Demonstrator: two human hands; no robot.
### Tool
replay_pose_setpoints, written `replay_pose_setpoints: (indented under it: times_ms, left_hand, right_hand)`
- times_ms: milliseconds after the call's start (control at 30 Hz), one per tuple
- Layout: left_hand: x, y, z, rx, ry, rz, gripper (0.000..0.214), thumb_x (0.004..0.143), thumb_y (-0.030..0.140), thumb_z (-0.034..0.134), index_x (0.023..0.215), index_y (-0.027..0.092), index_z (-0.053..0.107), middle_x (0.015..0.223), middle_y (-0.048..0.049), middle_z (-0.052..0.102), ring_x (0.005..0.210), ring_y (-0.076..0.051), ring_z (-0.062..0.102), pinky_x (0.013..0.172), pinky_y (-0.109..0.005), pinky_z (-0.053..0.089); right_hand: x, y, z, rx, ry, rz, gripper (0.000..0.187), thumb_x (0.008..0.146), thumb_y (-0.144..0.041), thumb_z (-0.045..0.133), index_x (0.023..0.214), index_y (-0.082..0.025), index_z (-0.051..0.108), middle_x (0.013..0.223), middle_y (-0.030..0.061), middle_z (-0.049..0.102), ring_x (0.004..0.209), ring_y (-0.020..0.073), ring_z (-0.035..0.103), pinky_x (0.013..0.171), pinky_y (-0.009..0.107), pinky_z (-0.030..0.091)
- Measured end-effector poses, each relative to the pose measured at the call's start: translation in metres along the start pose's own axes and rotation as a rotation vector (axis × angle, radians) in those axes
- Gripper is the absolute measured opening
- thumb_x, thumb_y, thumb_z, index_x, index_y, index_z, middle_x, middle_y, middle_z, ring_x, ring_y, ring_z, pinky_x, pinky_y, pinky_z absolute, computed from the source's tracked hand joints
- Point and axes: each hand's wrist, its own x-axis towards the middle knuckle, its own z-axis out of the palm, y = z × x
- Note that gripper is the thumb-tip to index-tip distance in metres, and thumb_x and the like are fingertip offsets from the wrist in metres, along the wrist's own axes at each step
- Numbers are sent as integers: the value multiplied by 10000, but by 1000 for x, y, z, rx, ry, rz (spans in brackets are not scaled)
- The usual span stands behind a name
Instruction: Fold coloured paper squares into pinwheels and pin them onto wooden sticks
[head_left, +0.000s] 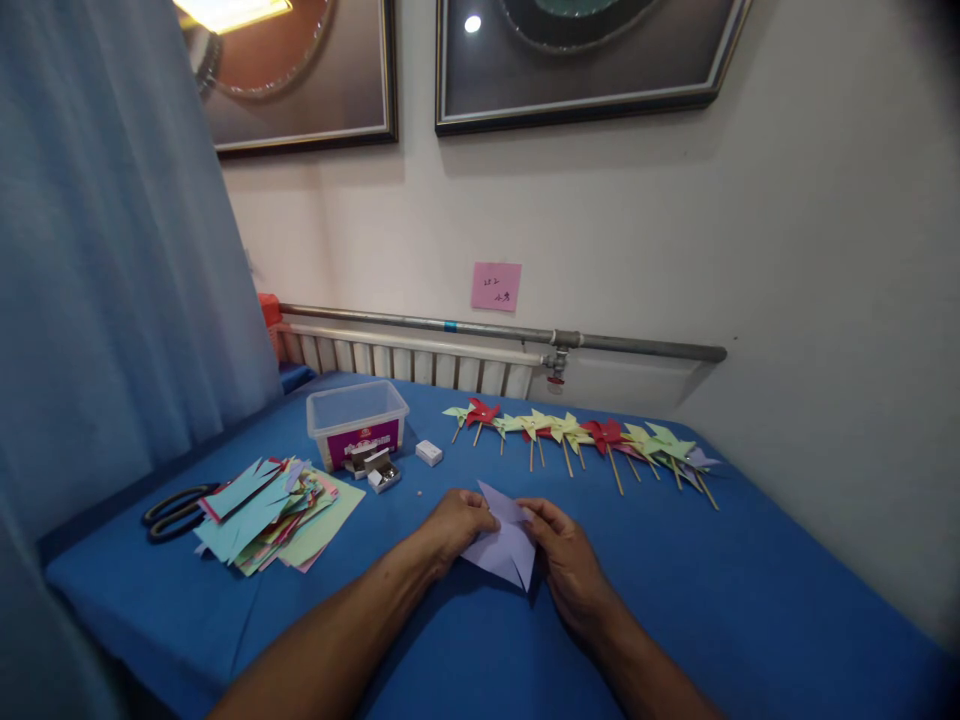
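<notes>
Your left hand (459, 525) and right hand (568, 560) pinch a pale purple paper (504, 548) between them on the blue table (750, 600). A row of paper pinwheels (585, 435) lines the far edge; a stack of coloured paper (274, 510), scissors (176, 510) and a plastic box (358, 420) sit left.

Pale lavender paper piece (504, 548), folded into pointed flaps, one tip pointing toward the wall. Resting on blue table (712, 600), pinched at either side by left hand (457, 525) and right hand (566, 560).
</notes>
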Motion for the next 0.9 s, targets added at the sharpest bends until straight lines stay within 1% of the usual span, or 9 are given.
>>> replay_pose_setpoints:
  times_ms: [67,133,233,333,400,500,567,700,900]
  left_hand:
    - [0,-1,0,9,-14,0,147,609,140,670,589,184,532,506,44,504,463,-86,384,502,-245,265]
    - [0,0,1,21,-13,-7,127,608,133,663,600,182,545,507,41,511,464,-90,396,502,-246,269]
    - [-2,2,2,39,6,-13,122,611,127,659,593,181,551,491,46,497,453,-89,387,492,-245,263]
    - [-3,3,4,34,5,-14,131,605,112,651,570,177,544,485,44,495,446,-85,382,488,-241,266]
    - [-3,3,4,20,-5,-23,122,596,100,642,570,174,548,493,36,512,448,-89,400,490,-239,278]
    - [-2,1,3,2,-14,-28,110,582,96,632,583,174,555,504,26,537,460,-99,428,498,-241,305]
    - [-1,0,3,0,-21,-27,113,578,105,643,589,175,554,506,29,534,465,-97,428,501,-241,309]
    - [1,-3,2,-9,-36,-25,95,588,133,666,620,165,583,522,28,541,469,-94,433,502,-240,310]
    - [4,-6,0,-6,-32,-19,118,604,131,675,614,172,565,527,25,557,471,-99,445,503,-239,313]
  right_hand:
    - [1,3,0,12,28,3,539,630,-569,893,995,-206,730,813,25,719,666,188,624,614,297,487]
    - [2,5,0,15,34,2,579,649,-563,884,1071,-206,715,839,22,713,676,184,626,613,293,488]
    - [4,8,-1,7,21,2,596,666,-547,880,1110,-192,701,845,16,701,682,173,624,618,284,488]
    - [5,9,-1,-43,26,-20,638,628,-521,901,1125,-183,690,880,17,707,684,170,638,636,290,504]
    - [6,9,0,-96,40,-26,680,597,-518,905,1143,-183,676,870,12,710,640,168,633,601,291,500]
    - [5,8,2,-155,62,-30,709,615,-521,879,1195,-183,650,819,1,710,578,168,618,538,287,479]
    - [4,8,2,-176,71,-48,675,645,-518,858,1191,-179,651,803,2,712,580,171,622,536,285,480]
    - [3,8,0,-201,57,-76,578,679,-525,831,1109,-170,681,832,21,724,631,175,638,570,283,491]
    - [6,11,-2,-199,40,-60,596,647,-566,835,1080,-186,684,776,15,720,618,192,644,569,298,495]
